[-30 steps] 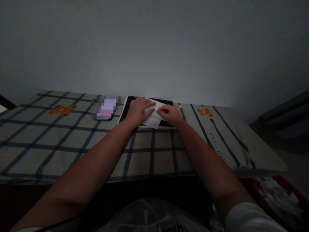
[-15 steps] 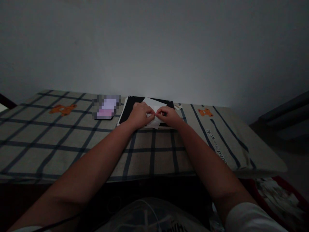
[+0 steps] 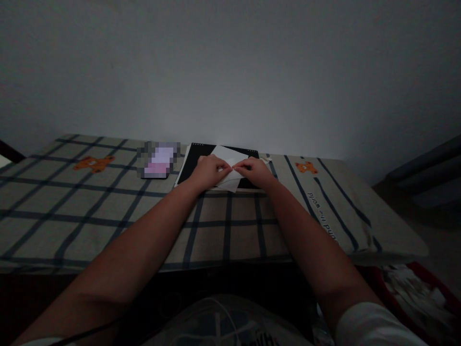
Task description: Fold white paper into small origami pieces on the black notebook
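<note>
A white sheet of paper (image 3: pixel 226 156) lies partly folded on a black mat (image 3: pixel 194 158) at the far side of the table. My left hand (image 3: pixel 209 170) rests on the paper's left part with its fingers pinched on a fold. My right hand (image 3: pixel 255 171) meets it from the right, fingertips also pinched on the paper's edge. The two hands' fingertips touch at the middle of the sheet.
The table wears a beige cloth with dark checks and orange bears (image 3: pixel 91 164). A blurred phone-like thing (image 3: pixel 158 160) lies left of the mat. A small pale object (image 3: pixel 266 159) sits by the mat's right edge. A grey wall stands close behind. A red-edged bag (image 3: pixel 414 288) lies low right.
My left hand went from lying flat on the paper to pinching it. Both hands drew together at the sheet's middle, and a flap of paper now stands up behind them.
</note>
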Motion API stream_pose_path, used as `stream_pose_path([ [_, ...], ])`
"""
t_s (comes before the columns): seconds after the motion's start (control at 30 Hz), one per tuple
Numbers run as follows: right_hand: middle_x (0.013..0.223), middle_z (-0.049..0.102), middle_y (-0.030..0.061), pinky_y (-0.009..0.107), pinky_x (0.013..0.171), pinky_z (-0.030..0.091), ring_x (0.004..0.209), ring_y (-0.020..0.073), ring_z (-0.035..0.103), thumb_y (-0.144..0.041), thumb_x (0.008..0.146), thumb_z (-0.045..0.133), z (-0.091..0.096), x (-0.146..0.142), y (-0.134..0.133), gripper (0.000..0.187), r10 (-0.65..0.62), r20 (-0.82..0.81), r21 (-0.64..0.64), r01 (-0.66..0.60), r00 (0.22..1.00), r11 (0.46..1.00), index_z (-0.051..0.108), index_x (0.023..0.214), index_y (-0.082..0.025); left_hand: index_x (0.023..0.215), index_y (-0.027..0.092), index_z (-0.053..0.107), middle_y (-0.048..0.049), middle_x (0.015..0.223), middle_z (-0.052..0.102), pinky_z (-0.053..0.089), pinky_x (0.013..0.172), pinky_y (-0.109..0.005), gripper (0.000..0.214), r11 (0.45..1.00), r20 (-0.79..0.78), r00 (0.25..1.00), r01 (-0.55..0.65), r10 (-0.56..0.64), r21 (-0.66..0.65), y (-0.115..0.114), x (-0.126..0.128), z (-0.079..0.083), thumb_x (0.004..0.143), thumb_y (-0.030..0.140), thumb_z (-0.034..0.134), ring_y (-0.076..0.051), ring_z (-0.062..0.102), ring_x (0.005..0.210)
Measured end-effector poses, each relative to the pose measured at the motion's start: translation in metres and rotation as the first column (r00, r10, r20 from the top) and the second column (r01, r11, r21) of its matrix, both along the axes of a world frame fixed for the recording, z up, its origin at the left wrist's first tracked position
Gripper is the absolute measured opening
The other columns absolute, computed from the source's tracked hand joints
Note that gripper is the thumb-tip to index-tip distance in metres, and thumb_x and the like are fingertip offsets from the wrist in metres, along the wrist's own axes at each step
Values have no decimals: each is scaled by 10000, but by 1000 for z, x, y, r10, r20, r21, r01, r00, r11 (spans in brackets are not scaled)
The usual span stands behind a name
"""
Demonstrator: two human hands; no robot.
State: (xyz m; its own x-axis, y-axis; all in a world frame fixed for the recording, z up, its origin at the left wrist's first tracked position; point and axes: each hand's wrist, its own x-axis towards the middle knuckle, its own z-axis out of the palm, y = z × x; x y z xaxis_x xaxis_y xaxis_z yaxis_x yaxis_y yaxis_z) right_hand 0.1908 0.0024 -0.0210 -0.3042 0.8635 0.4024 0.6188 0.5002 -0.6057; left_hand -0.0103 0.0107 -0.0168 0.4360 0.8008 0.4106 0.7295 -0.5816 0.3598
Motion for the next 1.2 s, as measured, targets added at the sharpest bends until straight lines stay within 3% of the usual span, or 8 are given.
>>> stream_pose_path([
  [0.17, 880, 761, 59, 301, 765, 482, 827, 183, 669, -287, 831, 641, 0, 2, 0, 172, -61, -83, -74, 55, 995, 996, 768, 838, -171, 881, 193, 767, -53, 850, 733, 420, 763, -332, 296, 997, 35, 999, -22, 25, -80, 1, -1, 2, 878, 400, 555, -200, 630, 790],
  [0.33, 868, 760, 72, 287, 743, 482, 803, 180, 669, -269, 823, 643, -2, 1, 1, 177, -90, -57, -201, 77, 994, 976, 770, 826, -146, 880, 204, 757, -38, 804, 731, 407, 773, -341, 309, 988, -51, 998, -42, 35, -148, 1, -1, 1, 888, 415, 532, -198, 632, 764],
  [0.5, 844, 761, 59, 276, 722, 477, 784, 176, 671, -282, 820, 647, -9, -4, 4, 180, -169, 43, -225, 175, 985, 959, 775, 810, -155, 966, 244, 749, -54, 1013, 724, 396, 861, -401, 239, 996, -143, 987, -76, 80, 36, -2, -1, -1, 864, 390, 590, -263, 603, 990],
  [0.6, 830, 757, 61, 280, 720, 470, 780, 178, 669, -267, 819, 640, -12, -7, 5, 171, -191, 106, -178, 207, 976, 962, 772, 788, -161, 968, 239, 743, -56, 1085, 700, 417, 853, -387, 229, 992, -214, 977, 25, 2, 122, -6, 3, -1, 891, 352, 559, -261, 575, 1039],
  [0.7, 810, 747, 70, 282, 694, 462, 760, 179, 659, -244, 814, 635, -13, -9, 5, 160, -218, 134, -166, 239, 967, 957, 762, 777, -152, 907, 198, 749, -73, 1024, 709, 444, 857, -369, 270, 987, -289, 954, 121, -85, 108, -12, 10, -2, 916, 307, 503, -244, 585, 988],
  [0.87, 774, 731, 73, 286, 676, 449, 714, 171, 626, -250, 814, 637, -13, -11, 5, 160, -268, 166, -168, 295, 949, 941, 745, 757, -147, 939, 175, 744, -92, 1023, 710, 466, 875, -344, 331, 993, -335, 938, 107, -85, 48, -13, 15, -7, 941, 282, 430, -234, 607, 992],
  [1.07, 795, 733, 62, 256, 653, 442, 711, 148, 624, -211, 808, 663, -16, -9, 6, 158, -178, 52, -217, 185, 983, 959, 748, 913, -129, 983, 133, 739, -122, 1002, 709, 470, 908, -349, 322, 999, -284, 958, 38, -29, 25, -5, 12, -12, 923, 300, 470, -244, 626, 997],
  [1.2, 822, 738, 63, 268, 690, 437, 748, 152, 625, -203, 826, 654, -18, -5, 7, 120, -52, 115, -153, 70, 992, 986, 762, 846, -153, 980, 146, 746, -107, 1019, 712, 468, 925, -330, 315, 998, -240, 970, 53, -47, 20, 1, 9, -15, 915, 328, 497, -228, 625, 1002],
])
